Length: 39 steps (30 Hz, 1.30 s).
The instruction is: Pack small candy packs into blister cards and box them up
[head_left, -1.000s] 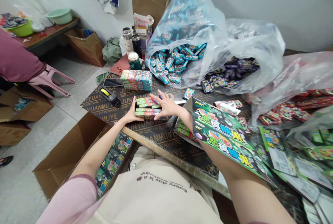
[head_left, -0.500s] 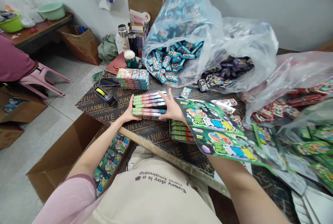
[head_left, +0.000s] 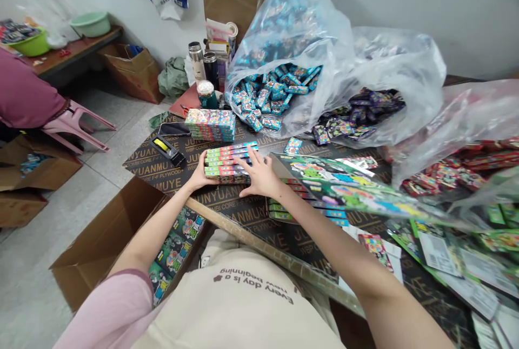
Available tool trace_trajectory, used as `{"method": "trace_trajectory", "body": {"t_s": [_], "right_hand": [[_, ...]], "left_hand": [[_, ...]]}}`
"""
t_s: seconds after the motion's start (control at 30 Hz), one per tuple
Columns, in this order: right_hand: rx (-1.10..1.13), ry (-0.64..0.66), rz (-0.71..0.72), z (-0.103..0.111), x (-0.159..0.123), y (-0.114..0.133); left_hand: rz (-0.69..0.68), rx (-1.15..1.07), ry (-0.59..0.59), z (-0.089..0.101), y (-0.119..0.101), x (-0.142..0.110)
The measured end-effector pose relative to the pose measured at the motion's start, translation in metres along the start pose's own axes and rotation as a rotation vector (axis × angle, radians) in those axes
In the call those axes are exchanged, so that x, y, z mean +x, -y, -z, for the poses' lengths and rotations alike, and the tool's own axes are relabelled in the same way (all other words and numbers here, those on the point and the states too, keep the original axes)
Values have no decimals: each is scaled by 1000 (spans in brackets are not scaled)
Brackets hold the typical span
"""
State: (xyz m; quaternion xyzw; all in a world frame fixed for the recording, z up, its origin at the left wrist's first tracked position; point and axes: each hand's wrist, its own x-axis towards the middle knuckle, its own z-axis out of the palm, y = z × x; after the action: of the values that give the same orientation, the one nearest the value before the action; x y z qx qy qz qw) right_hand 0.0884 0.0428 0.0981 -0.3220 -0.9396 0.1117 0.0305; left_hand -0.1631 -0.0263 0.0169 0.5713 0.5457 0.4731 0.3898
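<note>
A stack of slim colourful boxes [head_left: 229, 160] lies on the dark plywood board [head_left: 194, 162]. My left hand [head_left: 200, 174] presses against the stack's left end, fingers wrapped on it. My right hand [head_left: 259, 175] lies on the stack's right side, fingers spread over the top boxes. A second taller stack of patterned boxes [head_left: 211, 124] stands just behind. A green printed flat carton [head_left: 344, 189] rests over my right forearm, tilted nearly flat, with more slim boxes [head_left: 284, 209] under it.
Clear bags hold blue packs [head_left: 267, 97], purple packs [head_left: 357, 113] and red packs [head_left: 458, 170]. A tape dispenser [head_left: 167, 149], phone [head_left: 175, 129], flasks [head_left: 197, 61] sit at the back left. An open cardboard box [head_left: 117, 235] stands by my left knee. Another person [head_left: 24, 94] sits left.
Both hands squared the loose boxes into a neat stack. My right hand shifted from the stack's end onto its top, and the green carton dropped from upright to nearly flat.
</note>
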Motion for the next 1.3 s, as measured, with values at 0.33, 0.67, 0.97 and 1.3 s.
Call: {"method": "trace_trajectory", "body": {"t_s": [0.33,0.67,0.97,1.3], "right_hand": [[-55,9,169,1,40,11],[-83,-68,78,-16,-1,14],[86,-137,-181,-21,-17,9],[74,-177,-230,-23,-24,22]], "left_hand": [[57,26,84,35,-8,-20],[91,-160,355,2,-12,-16],[86,-140,296,-3,-12,-11],[66,-182,370,-6,-9,-8]]}}
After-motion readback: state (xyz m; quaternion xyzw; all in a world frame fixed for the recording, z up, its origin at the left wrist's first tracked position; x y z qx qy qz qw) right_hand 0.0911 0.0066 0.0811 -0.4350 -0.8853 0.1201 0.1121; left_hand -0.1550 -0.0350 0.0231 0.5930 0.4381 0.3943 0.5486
